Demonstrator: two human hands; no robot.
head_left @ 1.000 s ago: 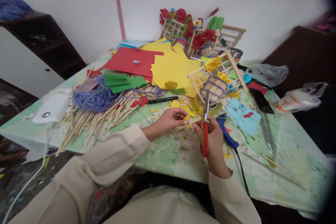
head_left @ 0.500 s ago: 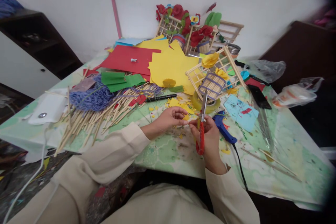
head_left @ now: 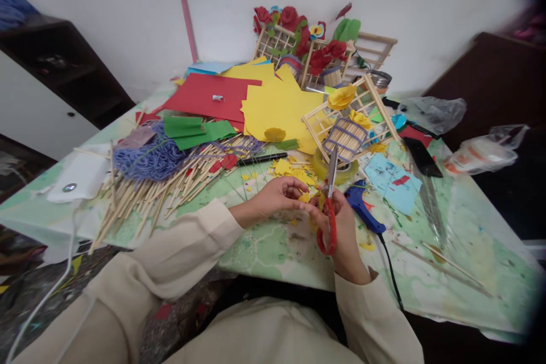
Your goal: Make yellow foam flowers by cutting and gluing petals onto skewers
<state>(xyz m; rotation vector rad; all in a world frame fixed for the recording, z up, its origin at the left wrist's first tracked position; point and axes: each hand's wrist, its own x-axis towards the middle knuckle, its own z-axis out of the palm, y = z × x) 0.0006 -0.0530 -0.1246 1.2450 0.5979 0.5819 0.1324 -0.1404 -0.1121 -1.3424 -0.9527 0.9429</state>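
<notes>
My left hand (head_left: 279,196) is closed in a pinch on a small piece of yellow paper (head_left: 305,197) near the table's front edge. Close beside it, my right hand (head_left: 339,224) grips red-handled scissors (head_left: 327,227), their blades pointing away from me. The fingertips of both hands almost meet, and a bit of yellow paper also shows at the right fingers. Just beyond the hands lie yellow paper scraps (head_left: 294,169) and a roll of tape (head_left: 341,173). A blue glue gun (head_left: 363,207) rests right of my right hand.
Bamboo sticks (head_left: 145,199), purple yarn (head_left: 147,156) and green paper (head_left: 196,131) cover the left side. Red sheets (head_left: 213,96) and yellow sheets (head_left: 281,108) lie behind. A stick frame with yellow flowers (head_left: 354,119) leans at centre right. A phone (head_left: 422,156) lies farther right.
The right fingers have come up closer to the left ones, and yellow paper shows more between them. The scissors have tilted slightly, staying in the right hand.
</notes>
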